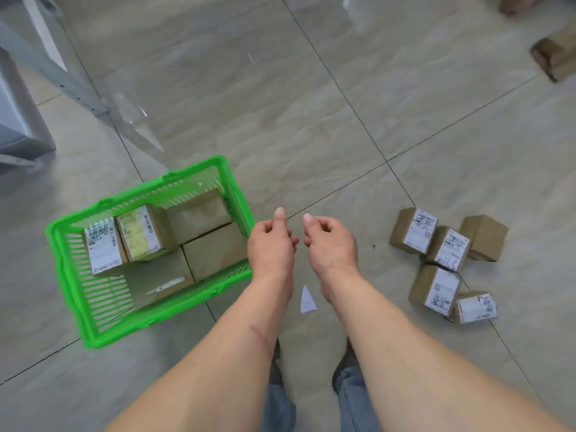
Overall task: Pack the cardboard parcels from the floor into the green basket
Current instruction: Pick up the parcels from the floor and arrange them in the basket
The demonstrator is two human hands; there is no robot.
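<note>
The green basket [74, 294] stands on the tiled floor at the left, holding several cardboard parcels, two with white labels upright at its left side [104, 244]. To the right lies a cluster of several small labelled parcels [444, 247] on the floor. My left hand [272, 244] hovers just past the basket's right rim, fingers loosely curled, holding nothing. My right hand [330, 241] is beside it, also loosely curled and empty, well left of the floor parcels.
A white paper scrap [307, 300] lies between my forearms. A grey metal frame leg [62, 70] and a box sit at the upper left. Another brown parcel [554, 57] lies at the far upper right. My feet [343, 366] stand below.
</note>
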